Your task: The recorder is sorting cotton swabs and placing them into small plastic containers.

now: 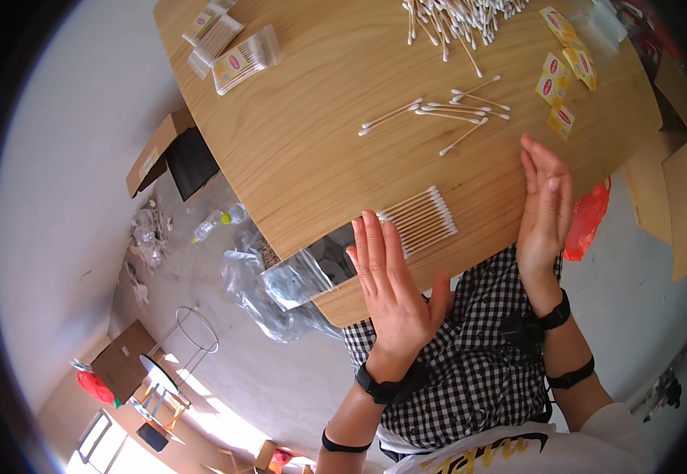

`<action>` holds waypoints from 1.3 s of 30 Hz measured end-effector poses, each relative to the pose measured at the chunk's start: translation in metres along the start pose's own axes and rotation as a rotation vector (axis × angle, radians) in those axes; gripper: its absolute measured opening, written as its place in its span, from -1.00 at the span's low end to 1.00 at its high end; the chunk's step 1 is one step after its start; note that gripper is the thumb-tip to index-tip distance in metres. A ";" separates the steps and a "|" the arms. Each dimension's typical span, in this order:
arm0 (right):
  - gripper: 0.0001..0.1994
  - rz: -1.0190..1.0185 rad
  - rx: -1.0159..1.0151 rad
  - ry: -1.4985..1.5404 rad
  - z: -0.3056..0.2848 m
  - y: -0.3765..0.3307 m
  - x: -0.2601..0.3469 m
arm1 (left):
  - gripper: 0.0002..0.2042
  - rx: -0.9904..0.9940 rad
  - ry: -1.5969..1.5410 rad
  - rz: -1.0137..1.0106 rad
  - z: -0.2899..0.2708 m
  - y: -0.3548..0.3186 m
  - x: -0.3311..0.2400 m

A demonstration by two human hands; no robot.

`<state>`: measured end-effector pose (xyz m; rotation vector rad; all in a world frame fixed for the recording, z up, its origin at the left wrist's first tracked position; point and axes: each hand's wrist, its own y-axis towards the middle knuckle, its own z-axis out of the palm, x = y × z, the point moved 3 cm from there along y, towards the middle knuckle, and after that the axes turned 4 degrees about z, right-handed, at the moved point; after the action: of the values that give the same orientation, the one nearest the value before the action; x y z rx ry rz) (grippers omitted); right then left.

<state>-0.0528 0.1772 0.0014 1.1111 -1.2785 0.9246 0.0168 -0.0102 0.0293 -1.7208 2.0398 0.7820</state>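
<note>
A row of cotton swabs [424, 220] lies side by side near the table's front edge. My left hand [395, 296] has its fingers stretched out, with the fingertips at the row's left end, partly hiding it; I cannot tell whether they touch. My right hand [545, 217] is held edge-on to the right of the row, apart from it, fingers straight and nothing in them. Beside my left hand, clear plastic bags [300, 280] lie over the table's edge. Several loose cotton swabs [456, 112] are scattered farther up the wooden table [304, 150].
A big heap of cotton swabs [466, 20] sits at the far side. Small yellow cards [553, 79] lie at the right, filled swab packets [241, 63] at the far left. Cardboard boxes [158, 150] and a red bag [588, 221] are beside the table.
</note>
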 end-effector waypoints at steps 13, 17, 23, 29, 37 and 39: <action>-0.57 -0.020 0.017 -0.025 0.006 0.001 -0.001 | 0.06 0.308 0.355 -0.061 0.026 0.006 -0.001; -0.57 -0.011 0.040 -0.076 0.013 0.002 0.007 | -0.11 0.226 0.165 -0.080 0.008 0.006 -0.001; -0.58 -0.111 0.179 -0.402 0.037 0.006 0.022 | -0.64 -0.162 -0.298 -0.205 -0.026 -0.013 0.010; -0.54 -0.255 0.257 -0.672 0.057 0.002 0.022 | -0.86 -0.029 -0.419 -0.239 -0.024 -0.015 0.018; -0.45 -0.334 0.391 -0.956 0.096 -0.012 0.014 | -0.92 -0.003 -0.418 -0.123 -0.018 -0.021 0.019; -0.46 -0.338 0.401 -1.014 0.103 -0.013 0.008 | -0.92 -0.010 -0.425 -0.114 -0.018 -0.018 0.017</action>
<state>-0.0646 0.0742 0.0040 2.1973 -1.6322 0.3276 0.0328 -0.0367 0.0300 -1.5031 1.6418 1.0198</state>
